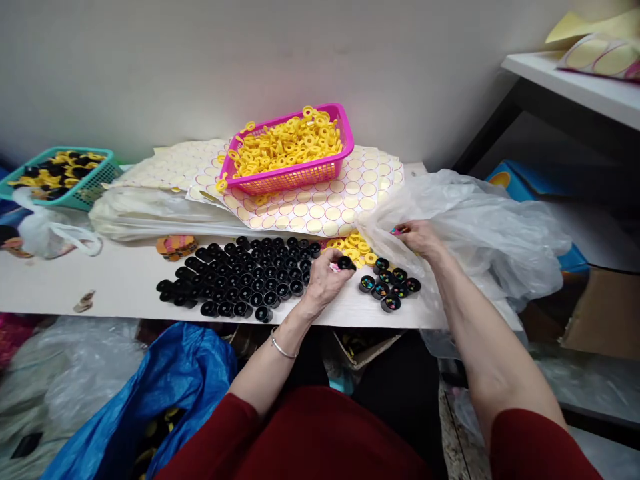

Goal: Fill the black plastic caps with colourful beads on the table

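In the head view, my left hand is closed around a small black round cup, its open end facing up. Something pink and white shows beside those fingers. My right hand pinches a few small bright pink and blue pieces at the edge of a clear plastic bag. Between my arms stands a group of black cups with colourful bits inside. Left of my left hand, many black cups stand in rows. Yellow rings lie loose just behind the left hand.
A pink basket heaped with yellow rings rests on sticker sheets. Farther left are a teal basket, a white bag and an orange bundle. A blue sack sits below the table's front edge; a shelf juts in at right.
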Demonstrator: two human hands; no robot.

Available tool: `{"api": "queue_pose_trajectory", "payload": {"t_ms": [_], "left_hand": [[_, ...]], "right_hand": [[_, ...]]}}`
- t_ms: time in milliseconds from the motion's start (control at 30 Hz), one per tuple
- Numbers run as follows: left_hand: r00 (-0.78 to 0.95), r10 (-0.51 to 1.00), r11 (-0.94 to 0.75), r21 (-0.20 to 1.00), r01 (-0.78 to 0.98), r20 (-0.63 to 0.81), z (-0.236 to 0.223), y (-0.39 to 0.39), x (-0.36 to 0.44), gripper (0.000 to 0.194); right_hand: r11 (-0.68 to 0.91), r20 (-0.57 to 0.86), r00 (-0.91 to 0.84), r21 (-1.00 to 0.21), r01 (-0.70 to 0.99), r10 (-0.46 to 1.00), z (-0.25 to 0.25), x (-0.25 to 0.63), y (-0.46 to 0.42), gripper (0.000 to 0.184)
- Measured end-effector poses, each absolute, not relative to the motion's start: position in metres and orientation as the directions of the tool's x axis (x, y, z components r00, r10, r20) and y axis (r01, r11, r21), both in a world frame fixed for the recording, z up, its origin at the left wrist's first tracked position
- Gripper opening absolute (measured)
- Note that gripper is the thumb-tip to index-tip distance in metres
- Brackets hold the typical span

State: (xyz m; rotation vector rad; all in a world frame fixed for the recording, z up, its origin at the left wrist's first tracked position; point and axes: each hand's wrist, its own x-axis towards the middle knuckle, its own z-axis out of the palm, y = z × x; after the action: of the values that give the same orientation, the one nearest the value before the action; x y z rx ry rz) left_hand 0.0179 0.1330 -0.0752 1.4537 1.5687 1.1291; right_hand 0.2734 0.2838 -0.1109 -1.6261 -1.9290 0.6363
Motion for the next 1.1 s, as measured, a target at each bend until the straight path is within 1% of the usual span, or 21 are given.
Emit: {"api": "queue_pose_trajectory", "payload": {"t_ms": [33,67,100,200,267,300,333,400,467,533,633,700,767,800,833,867,933,1000,1033,1067,1100], "left_hand": [[-0.058,0.998,-0.004,0.961,0.277,0.021,-0.075,0.134,0.023,0.028],[-0.005,1.0,-0.002,0.976,0.219,0.003,-0.075,0.136,0.029,0.028],[0.037,0.999,-0.015,0.98,0.197,0.007,-0.074,0.137,0.034,0.028],[0.107,0.99,-0.121,0.954,0.273,0.095,-0.072,0.143,0.052,0.03],[0.167,0.972,-0.218,0.902,0.372,0.166,-0.072,0.147,0.061,0.032],[0.206,0.958,-0.27,0.865,0.423,0.199,-0.072,0.148,0.064,0.03],[0.247,0.942,-0.321,0.822,0.47,0.227,-0.072,0.149,0.067,0.027],[0.315,0.913,-0.399,0.737,0.545,0.26,-0.072,0.149,0.069,0.02],[0.343,0.902,-0.425,0.68,0.598,0.262,-0.071,0.146,0.07,0.016],[0.35,0.905,-0.419,0.653,0.631,0.243,-0.069,0.142,0.07,0.015],[0.341,0.915,-0.397,0.635,0.663,0.216,-0.067,0.138,0.069,0.015],[0.338,0.917,-0.394,0.631,0.668,0.213,-0.067,0.137,0.069,0.016],[0.338,0.912,-0.403,0.646,0.648,0.23,-0.069,0.136,0.07,0.016],[0.332,0.91,-0.409,0.662,0.629,0.247,-0.07,0.135,0.07,0.015],[0.322,0.91,-0.411,0.679,0.608,0.263,-0.071,0.135,0.07,0.015],[0.302,0.911,-0.409,0.7,0.586,0.28,-0.072,0.136,0.07,0.015],[0.236,0.923,-0.384,0.736,0.557,0.303,-0.074,0.139,0.072,0.015],[0.197,0.931,-0.366,0.776,0.513,0.309,-0.074,0.142,0.072,0.015],[0.183,0.935,-0.354,0.797,0.49,0.302,-0.073,0.142,0.072,0.015],[0.174,0.942,-0.336,0.819,0.465,0.288,-0.071,0.142,0.07,0.016],[0.162,0.95,-0.312,0.84,0.445,0.267,-0.07,0.141,0.068,0.019]], "right_hand": [[0.158,0.122,-0.101,-0.722,0.674,0.987,-0.111,0.279,0.275,0.031],[0.159,0.152,-0.064,-0.771,0.616,0.986,-0.11,0.284,0.266,0.034],[0.165,0.177,-0.033,-0.815,0.555,0.984,-0.109,0.288,0.257,0.036],[0.183,0.201,0.041,-0.944,0.276,0.979,-0.1,0.293,0.226,0.035],[0.187,0.194,0.062,-0.976,0.112,0.979,-0.089,0.29,0.206,0.034],[0.193,0.198,0.057,-0.978,0.083,0.979,-0.082,0.287,0.196,0.032],[0.208,0.213,0.039,-0.973,0.103,0.976,-0.075,0.284,0.187,0.03],[0.269,0.266,-0.042,-0.942,0.203,0.963,-0.061,0.276,0.17,0.023],[0.369,0.325,-0.183,-0.867,0.334,0.928,-0.05,0.268,0.159,0.014],[0.489,0.364,-0.335,-0.738,0.465,0.869,-0.042,0.261,0.153,0.007],[0.621,0.368,-0.5,-0.453,0.64,0.784,-0.037,0.252,0.151,0.016],[0.653,0.321,-0.578,-0.221,0.724,0.75,-0.031,0.245,0.148,0.022],[0.655,0.225,-0.635,-0.018,0.755,0.739,-0.022,0.236,0.14,0.024],[0.654,0.163,-0.653,0.054,0.754,0.739,-0.017,0.229,0.136,0.023],[0.645,0.11,-0.653,0.101,0.758,0.75,-0.011,0.223,0.131,0.021],[0.644,0.06,-0.655,0.129,0.754,0.754,-0.007,0.216,0.127,0.02],[0.656,0.026,-0.668,0.169,0.736,0.743,-0.002,0.206,0.123,0.021],[0.644,0.073,-0.663,0.184,0.743,0.745,0.0,0.205,0.124,0.021],[0.631,0.12,-0.649,0.161,0.759,0.751,0.0,0.209,0.127,0.021],[0.614,0.183,-0.622,0.106,0.782,0.761,-0.001,0.216,0.13,0.021],[0.594,0.258,-0.576,0.012,0.805,0.776,-0.003,0.226,0.134,0.021]]}}
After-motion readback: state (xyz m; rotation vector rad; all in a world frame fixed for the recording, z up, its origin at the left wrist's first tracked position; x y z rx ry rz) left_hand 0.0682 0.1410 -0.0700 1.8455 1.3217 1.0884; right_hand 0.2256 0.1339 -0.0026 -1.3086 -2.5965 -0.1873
